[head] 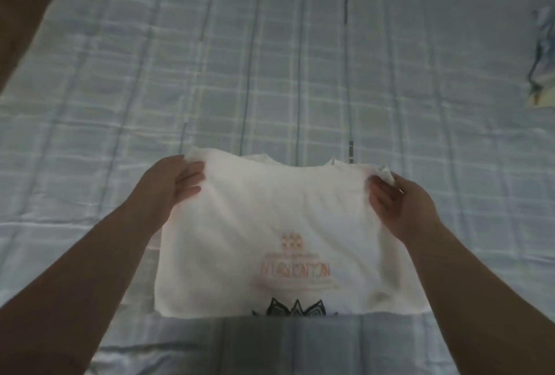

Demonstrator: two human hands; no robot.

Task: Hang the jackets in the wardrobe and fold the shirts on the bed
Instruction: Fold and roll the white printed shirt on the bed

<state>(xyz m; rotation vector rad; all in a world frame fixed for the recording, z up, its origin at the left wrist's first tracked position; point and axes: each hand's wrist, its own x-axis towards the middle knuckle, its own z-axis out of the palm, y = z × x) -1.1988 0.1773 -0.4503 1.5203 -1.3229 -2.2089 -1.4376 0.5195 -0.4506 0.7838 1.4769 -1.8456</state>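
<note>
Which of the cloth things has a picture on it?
The white shirt that both hands hold has the orange and black print. The checked bedsheet beneath shows only stripes.

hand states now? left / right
Left hand: grips the white shirt at its far left corner.
Right hand: grips the shirt's far right corner.

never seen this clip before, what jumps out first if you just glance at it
A white shirt with an orange and black print fills the lower middle, spread over a pale blue checked bed sheet. The left hand and right hand each hold one of its far corners. At the right edge lies a crumpled patterned cloth.
</note>
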